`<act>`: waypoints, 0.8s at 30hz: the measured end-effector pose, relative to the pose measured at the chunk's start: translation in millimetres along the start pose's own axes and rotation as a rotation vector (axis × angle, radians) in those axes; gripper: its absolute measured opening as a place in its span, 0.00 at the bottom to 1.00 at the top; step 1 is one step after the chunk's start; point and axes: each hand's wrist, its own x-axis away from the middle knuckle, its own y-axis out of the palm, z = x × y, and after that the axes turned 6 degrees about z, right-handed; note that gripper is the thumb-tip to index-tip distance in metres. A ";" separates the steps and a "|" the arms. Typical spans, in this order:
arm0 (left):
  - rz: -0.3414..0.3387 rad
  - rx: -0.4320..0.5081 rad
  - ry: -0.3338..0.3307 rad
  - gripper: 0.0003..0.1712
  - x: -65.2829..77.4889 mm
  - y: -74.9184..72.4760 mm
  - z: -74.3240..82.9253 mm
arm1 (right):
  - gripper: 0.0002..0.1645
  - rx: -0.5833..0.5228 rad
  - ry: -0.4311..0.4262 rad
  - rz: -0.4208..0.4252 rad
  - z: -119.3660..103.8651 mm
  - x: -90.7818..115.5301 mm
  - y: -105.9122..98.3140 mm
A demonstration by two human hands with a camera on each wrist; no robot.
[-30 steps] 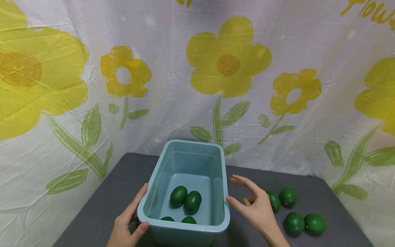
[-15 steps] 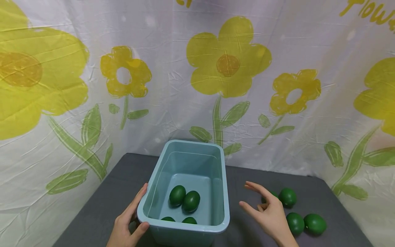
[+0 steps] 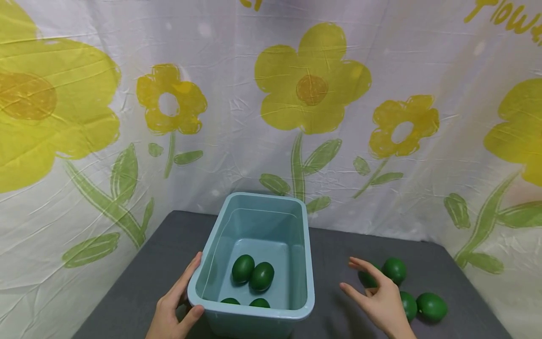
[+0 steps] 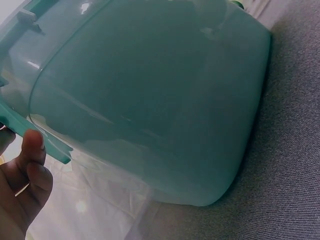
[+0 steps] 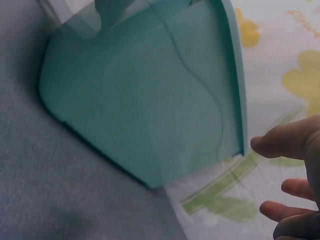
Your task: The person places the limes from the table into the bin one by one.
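Note:
A light blue plastic bin (image 3: 267,245) stands in the middle of the head view, with several dark green, lime-like oval fruits (image 3: 261,276) inside. The front wall partly hides two of them. My left hand (image 3: 172,303) holds the bin's near left corner, fingers along the side and thumb at the front. In the left wrist view, that hand (image 4: 25,175) is at the rim. To the right of the bin my right hand (image 3: 377,299) hovers with thumb and fingers spread apart and nothing between them. It partly covers some of the loose green fruits (image 3: 432,307).
A dark grey cloth (image 3: 334,245) covers the table. Behind it hangs a white curtain (image 3: 237,117) printed with yellow flowers. The loose fruits lie near the table's right side.
My right hand has moved from the bin's right rim rightward to the loose fruits. My left hand has stayed at the corner. The fruits inside the bin have shifted very slightly left.

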 end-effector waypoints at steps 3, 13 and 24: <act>0.003 0.001 -0.005 0.49 0.3 0.3 0.3 | 0.38 0.034 0.006 0.001 7.0 -0.9 -0.8; -0.001 0.010 0.014 0.48 0.5 -0.2 -2.5 | 0.40 0.143 0.032 0.036 26.1 -5.0 -8.2; 0.007 -0.003 -0.003 0.48 1.0 0.5 -1.4 | 0.42 0.263 -0.018 0.047 46.0 -7.6 -15.8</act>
